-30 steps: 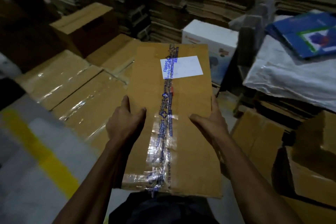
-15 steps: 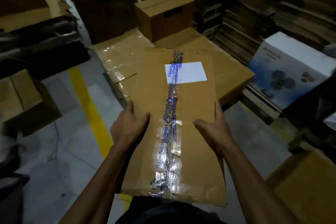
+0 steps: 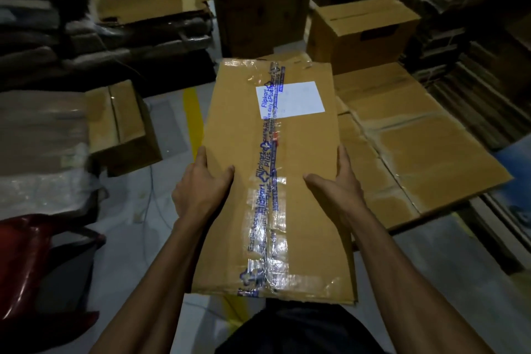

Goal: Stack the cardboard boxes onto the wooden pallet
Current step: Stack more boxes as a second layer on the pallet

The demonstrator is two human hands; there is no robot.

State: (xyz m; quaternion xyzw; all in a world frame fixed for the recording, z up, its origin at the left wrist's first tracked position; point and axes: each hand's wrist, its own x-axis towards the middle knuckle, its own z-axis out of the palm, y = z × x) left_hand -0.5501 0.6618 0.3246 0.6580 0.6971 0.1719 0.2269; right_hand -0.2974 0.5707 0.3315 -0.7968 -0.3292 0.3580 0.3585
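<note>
I carry a flattened cardboard box (image 3: 304, 152) with blue printed tape down its middle and a white label near its far end. My left hand (image 3: 201, 184) grips its left edge, thumb on top. My right hand (image 3: 336, 184) grips the right edge the same way. To the right, a low stack of flattened cardboard boxes (image 3: 416, 146) lies on the floor; a wooden pallet edge (image 3: 488, 218) shows beneath its near side. The held box hangs above the floor, its far right part overlapping that stack in view.
An upright taped box (image 3: 365, 31) stands behind the stack. A small open box (image 3: 120, 123) sits at left, beside wrapped bundles (image 3: 40, 135). A red chair (image 3: 31, 261) is at lower left. A yellow floor line (image 3: 192, 106) runs ahead. Piled cardboard sheets (image 3: 474, 8) fill the back right.
My view has swung left: the stack of flat boxes slid from centre-left to the right side, and the white printed box left the view. Both hands keep the same grip on the box.
</note>
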